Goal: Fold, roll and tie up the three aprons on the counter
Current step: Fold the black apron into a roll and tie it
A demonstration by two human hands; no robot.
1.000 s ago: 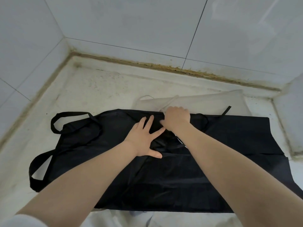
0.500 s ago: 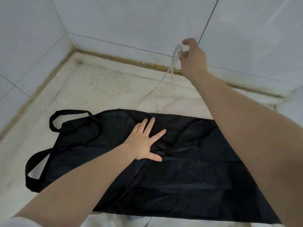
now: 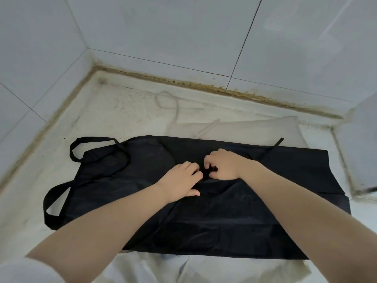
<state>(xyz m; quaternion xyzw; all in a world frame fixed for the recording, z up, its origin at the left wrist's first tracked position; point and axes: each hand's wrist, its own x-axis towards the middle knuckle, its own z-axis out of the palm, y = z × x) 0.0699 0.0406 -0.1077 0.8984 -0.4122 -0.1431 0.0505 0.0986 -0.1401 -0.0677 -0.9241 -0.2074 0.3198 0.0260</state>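
A black apron [image 3: 265, 201] lies spread flat across the pale counter [image 3: 114, 115], long side left to right. Two black strap loops [image 3: 91, 148] stick out at its left end, and a black tie [image 3: 274, 148] crosses its far right edge. My left hand [image 3: 181, 179] and my right hand [image 3: 223, 166] meet at the middle of the apron near its far edge. Both have curled fingers pinching black fabric between them. A whitish apron [image 3: 244, 127] lies partly under the black one at the back, its thin strap [image 3: 167, 102] trailing toward the wall.
Tiled walls [image 3: 183, 37] close the counter at the back and left, with a dirty seam along the joint. A raised tiled edge [image 3: 359, 152] stands at the right. White cloth [image 3: 163, 268] shows below the counter's near edge.
My right hand, raised half a second ago with the white strap, has dropped it at the back and returned to the black apron. My left hand's flat fingers have curled.
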